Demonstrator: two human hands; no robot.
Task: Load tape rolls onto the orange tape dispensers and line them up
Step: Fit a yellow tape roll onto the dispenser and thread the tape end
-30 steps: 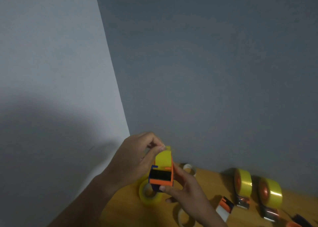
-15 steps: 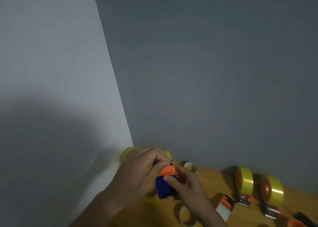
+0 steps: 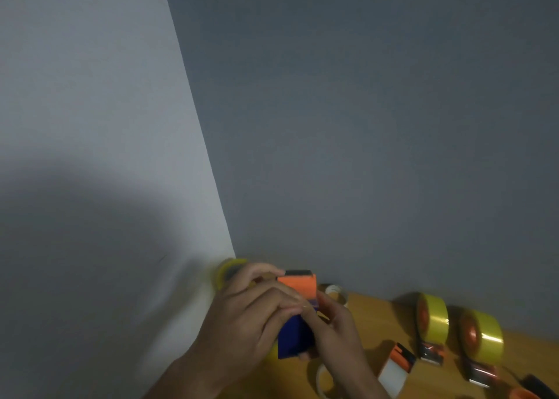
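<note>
Head view: both hands (image 3: 290, 317) grip orange-blue tape dispenser (image 3: 298, 289) above table (image 3: 378, 323).

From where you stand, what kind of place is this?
Probably a plain room with a work table pushed into a corner, though little shows. Two bare grey walls meet above a wooden table, which holds loaded tape dispensers and loose tape rolls.

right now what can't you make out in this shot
All in the head view:
- Held dispenser: left hand and right hand cover most of it; whether its tape roll is seated is hidden.
- Empty roll on the table: the right wrist hides part of it.
- Dark and orange object: cut off by the bottom edge.
- Everything is dim and soft.
</note>
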